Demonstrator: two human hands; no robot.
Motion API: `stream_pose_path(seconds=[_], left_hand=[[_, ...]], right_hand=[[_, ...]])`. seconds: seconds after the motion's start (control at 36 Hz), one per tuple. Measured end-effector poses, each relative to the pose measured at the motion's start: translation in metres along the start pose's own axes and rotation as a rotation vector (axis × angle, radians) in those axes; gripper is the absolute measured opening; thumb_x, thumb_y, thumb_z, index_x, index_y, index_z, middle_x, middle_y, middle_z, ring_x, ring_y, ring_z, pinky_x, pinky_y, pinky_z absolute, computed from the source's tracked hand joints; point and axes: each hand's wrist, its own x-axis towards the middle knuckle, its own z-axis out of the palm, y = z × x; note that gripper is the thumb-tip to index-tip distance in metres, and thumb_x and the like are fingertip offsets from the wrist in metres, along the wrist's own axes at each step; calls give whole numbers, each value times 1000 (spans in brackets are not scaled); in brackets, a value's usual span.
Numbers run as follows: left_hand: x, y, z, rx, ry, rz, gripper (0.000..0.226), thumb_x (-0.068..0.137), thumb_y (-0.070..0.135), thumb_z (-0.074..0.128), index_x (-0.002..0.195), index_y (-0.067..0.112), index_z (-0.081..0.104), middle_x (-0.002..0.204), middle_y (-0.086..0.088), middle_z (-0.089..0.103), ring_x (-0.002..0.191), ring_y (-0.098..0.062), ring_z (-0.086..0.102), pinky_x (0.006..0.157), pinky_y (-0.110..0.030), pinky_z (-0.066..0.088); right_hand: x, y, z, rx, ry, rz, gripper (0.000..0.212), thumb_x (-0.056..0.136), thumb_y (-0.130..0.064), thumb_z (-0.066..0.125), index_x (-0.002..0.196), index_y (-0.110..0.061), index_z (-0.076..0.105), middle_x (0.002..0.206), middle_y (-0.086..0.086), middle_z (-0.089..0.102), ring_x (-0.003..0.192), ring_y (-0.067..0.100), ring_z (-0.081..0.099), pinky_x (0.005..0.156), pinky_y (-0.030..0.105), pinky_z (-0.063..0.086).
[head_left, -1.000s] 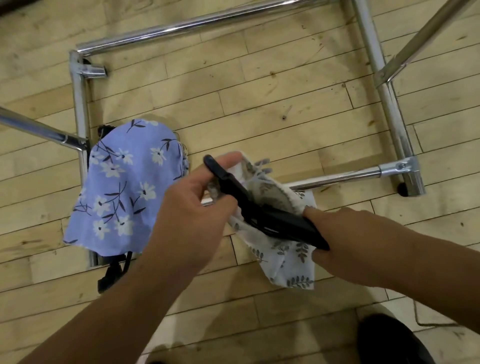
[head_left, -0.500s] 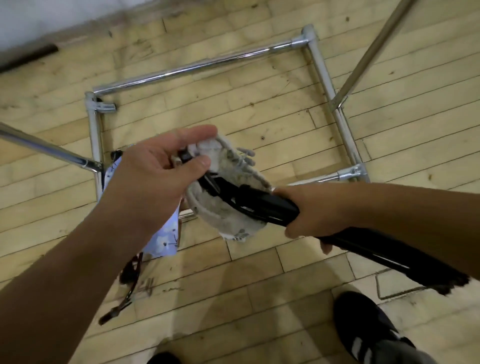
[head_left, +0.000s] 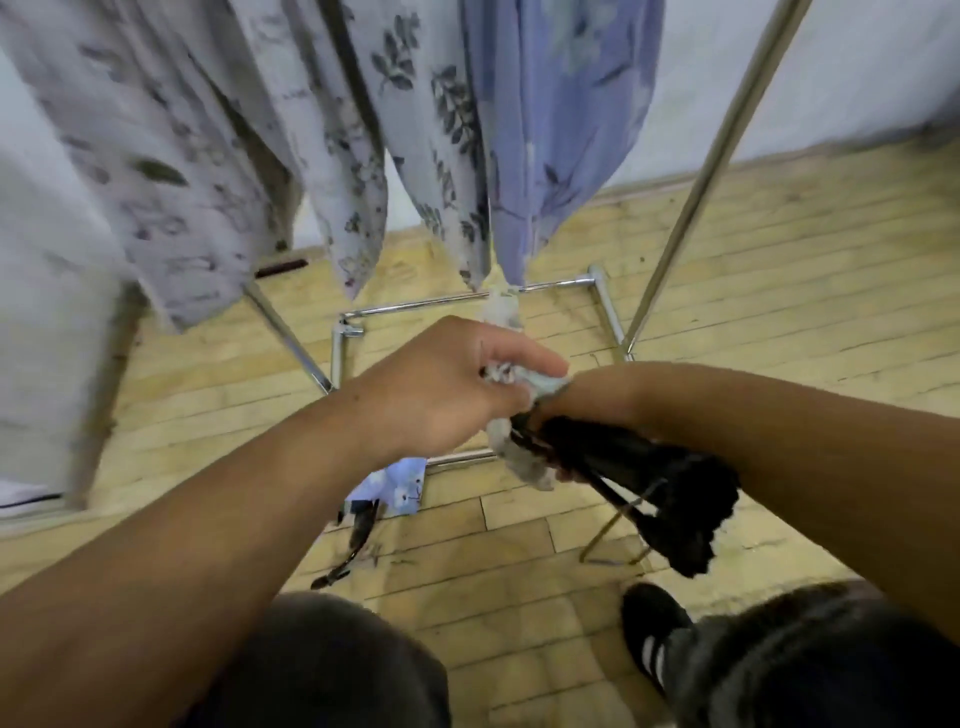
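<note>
Looking down at frame centre, I see my left hand (head_left: 447, 384) pinching the pale floral cloth (head_left: 519, 462) between thumb and curled fingers, bunched over the black hanger (head_left: 623, 467). My right hand (head_left: 574, 408), touching the left, curls round the hanger, its fingers mostly hidden. Floral garments (head_left: 415, 104) hang across the upper frame on the chrome rack (head_left: 717, 156).

Left hand (head_left: 447, 395) grips pale printed cloth (head_left: 522, 460); right hand (head_left: 576, 410) holds what seems a black hanger (head_left: 649, 467) (blurred).
</note>
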Motion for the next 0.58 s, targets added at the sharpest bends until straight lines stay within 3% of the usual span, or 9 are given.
stream_pose_path(seconds=[0.03, 0.11, 0.17, 0.19, 0.25, 0.33, 0.39, 0.47, 0.58], left_hand=[[-13, 6, 5, -14, -2, -21, 31, 97, 11, 67, 114, 35, 77, 96, 16, 72, 74, 30, 54, 51, 5, 32], [-53, 19, 21, -141, 46, -69, 32, 95, 11, 69, 108, 38, 78, 115, 26, 63, 82, 21, 60, 66, -1, 47], [-78, 22, 36, -274, 107, -97, 33, 95, 10, 69, 108, 38, 78, 118, 27, 65, 91, 15, 65, 75, -7, 54], [-91, 22, 46, -330, 131, -114, 34, 95, 9, 68, 108, 39, 78, 122, 25, 65, 92, 16, 64, 74, -9, 55], [-112, 17, 64, -395, 189, -144, 36, 95, 10, 68, 108, 42, 77, 132, 22, 62, 102, 12, 62, 72, -12, 52], [-136, 6, 85, -495, 279, -215, 39, 92, 9, 69, 106, 45, 77, 133, 17, 63, 121, -11, 61, 86, -26, 51], [-146, -2, 93, -589, 319, -246, 43, 89, 5, 68, 102, 45, 79, 125, 15, 69, 118, -12, 64, 98, -37, 54], [-158, -13, 103, -620, 406, -293, 37, 89, 0, 67, 98, 33, 80, 113, 13, 76, 109, -11, 69, 90, -32, 56], [-169, -32, 116, -516, 428, -330, 32, 90, 6, 71, 93, 37, 76, 108, 12, 75, 103, -6, 69, 82, -28, 55]], right_hand=[[-17, 1, 7, 20, -16, -34, 25, 106, -23, 53, 102, 0, 62, 80, 11, 72, 62, 18, 69, 59, 30, 58], [-64, 12, 34, 102, -10, -115, 33, 110, -21, 39, 89, -7, 60, 59, -2, 69, 45, 4, 65, 47, 15, 50], [-80, 29, 49, 73, 40, -147, 32, 110, -24, 38, 109, -6, 65, 85, 4, 71, 62, 0, 71, 60, 13, 54], [-86, 40, 59, 77, 91, -155, 36, 110, -26, 40, 127, -3, 62, 105, 10, 71, 86, 4, 75, 77, 17, 56], [-96, 67, 74, 174, 173, -98, 44, 108, -30, 47, 142, -3, 54, 134, 16, 62, 122, 26, 64, 99, 33, 49], [-121, 110, 98, 720, 212, -79, 29, 106, -16, 50, 128, -2, 62, 103, 17, 67, 83, 27, 65, 67, 36, 58], [-137, 124, 112, 897, 138, -126, 26, 105, -6, 47, 119, 7, 64, 97, 21, 70, 75, 26, 70, 52, 30, 61], [-142, 143, 119, 667, 354, -158, 23, 103, -8, 56, 107, 9, 70, 88, 21, 78, 72, 25, 77, 57, 29, 64], [-141, 165, 128, -162, 727, -180, 34, 100, -34, 62, 76, -12, 73, 66, 6, 73, 60, 24, 71, 58, 36, 63]])
